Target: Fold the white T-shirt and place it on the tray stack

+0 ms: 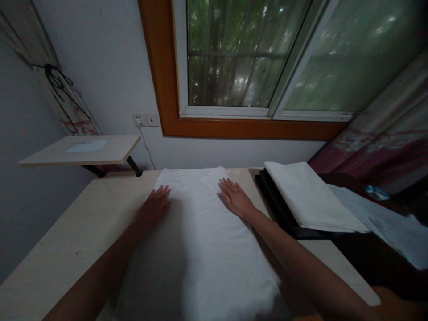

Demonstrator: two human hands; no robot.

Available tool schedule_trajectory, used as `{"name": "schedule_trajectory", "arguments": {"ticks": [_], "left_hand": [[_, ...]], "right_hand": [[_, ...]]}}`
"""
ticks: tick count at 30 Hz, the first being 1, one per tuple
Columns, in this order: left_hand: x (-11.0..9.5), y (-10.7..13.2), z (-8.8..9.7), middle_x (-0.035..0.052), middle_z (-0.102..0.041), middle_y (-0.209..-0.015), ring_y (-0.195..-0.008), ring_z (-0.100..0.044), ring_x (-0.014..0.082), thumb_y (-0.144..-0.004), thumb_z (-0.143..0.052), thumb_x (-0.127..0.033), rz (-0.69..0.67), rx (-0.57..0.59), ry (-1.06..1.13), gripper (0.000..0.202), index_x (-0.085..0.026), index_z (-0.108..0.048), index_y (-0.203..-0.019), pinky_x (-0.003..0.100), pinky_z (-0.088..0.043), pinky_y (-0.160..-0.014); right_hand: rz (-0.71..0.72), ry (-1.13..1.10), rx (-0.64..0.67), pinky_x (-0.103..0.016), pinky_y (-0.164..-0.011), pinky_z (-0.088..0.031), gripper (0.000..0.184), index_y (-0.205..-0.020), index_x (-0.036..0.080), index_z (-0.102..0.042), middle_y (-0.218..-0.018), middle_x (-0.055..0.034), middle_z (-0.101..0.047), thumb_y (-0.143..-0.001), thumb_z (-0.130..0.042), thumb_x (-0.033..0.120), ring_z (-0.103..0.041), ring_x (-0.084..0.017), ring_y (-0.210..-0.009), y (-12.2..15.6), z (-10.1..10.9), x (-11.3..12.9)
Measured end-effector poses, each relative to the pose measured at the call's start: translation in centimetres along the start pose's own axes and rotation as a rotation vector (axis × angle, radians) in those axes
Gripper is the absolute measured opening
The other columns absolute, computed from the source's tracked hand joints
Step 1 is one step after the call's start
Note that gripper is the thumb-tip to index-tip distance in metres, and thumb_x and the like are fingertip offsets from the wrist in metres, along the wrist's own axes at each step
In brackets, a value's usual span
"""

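A white cloth garment [207, 249], which looks like a shirt, lies spread lengthwise on the table from its far edge towards me. My left hand [154, 208] rests flat on the cloth's far left side, its fingers stretched out. On the far right side my right hand [236, 198] lies palm down with fingers apart, touching a folded-over corner of the fabric. Neither hand grips anything. Faint wrinkles run across the fabric, and a shadow covers its left half.
The pale wooden table [83, 232] stands against the wall under a window [247, 58]. At the right lie folded white cloth [310, 200] and black folded items [277, 205]. A small raised shelf [110, 154] stands back left, near a plugged-in cable [146, 145].
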State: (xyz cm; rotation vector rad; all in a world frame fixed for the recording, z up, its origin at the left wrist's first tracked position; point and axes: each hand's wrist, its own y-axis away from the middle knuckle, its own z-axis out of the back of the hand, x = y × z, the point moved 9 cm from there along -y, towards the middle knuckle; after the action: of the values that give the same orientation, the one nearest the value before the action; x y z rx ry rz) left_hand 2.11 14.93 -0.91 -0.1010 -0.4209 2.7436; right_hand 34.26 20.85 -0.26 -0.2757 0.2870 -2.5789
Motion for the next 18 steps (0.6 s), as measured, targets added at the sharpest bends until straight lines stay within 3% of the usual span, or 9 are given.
{"name": "schedule_trajectory", "arguments": {"ticks": [3, 6, 18], "left_hand": [[-1.3, 3.1, -0.6, 0.0127, -0.036, -0.162, -0.152, -0.03, 0.0271, -0.105, -0.03, -0.045, 0.022, 0.027, -0.011, 0.058, -0.014, -0.043, -0.152, 0.049, -0.027, -0.124], [-2.1, 4.5, -0.9, 0.0135, -0.033, -0.164, -0.154, -0.025, 0.0295, -0.104, -0.032, -0.048, 0.029, 0.043, -0.03, 0.061, -0.014, -0.041, -0.153, 0.052, -0.026, -0.124], [-0.3, 0.2, -1.3, 0.0109, -0.03, -0.165, -0.155, -0.023, 0.0284, -0.104, -0.03, -0.048, 0.042, 0.071, -0.047, 0.059, -0.016, -0.041, -0.153, 0.052, -0.027, -0.123]], "right_hand": [[0.05, 0.024, 0.033, -0.049, -0.125, -0.021, 0.059, -0.158, 0.018, -0.036, -0.165, -0.01, -0.027, -0.109, -0.029, 0.051, -0.024, -0.025, -0.153, 3.1, -0.6, 1.1], [0.046, 0.055, 0.053, -0.05, -0.124, -0.022, 0.061, -0.158, 0.016, -0.036, -0.165, -0.0109, -0.024, -0.109, -0.03, 0.052, -0.023, -0.026, -0.153, 4.4, -1.3, 1.2], [0.011, 0.084, 0.105, -0.051, -0.125, -0.018, 0.064, -0.161, 0.018, -0.029, -0.166, -0.0092, -0.02, -0.107, -0.027, 0.054, -0.019, -0.025, -0.154, -0.2, -3.2, -1.8]]}}
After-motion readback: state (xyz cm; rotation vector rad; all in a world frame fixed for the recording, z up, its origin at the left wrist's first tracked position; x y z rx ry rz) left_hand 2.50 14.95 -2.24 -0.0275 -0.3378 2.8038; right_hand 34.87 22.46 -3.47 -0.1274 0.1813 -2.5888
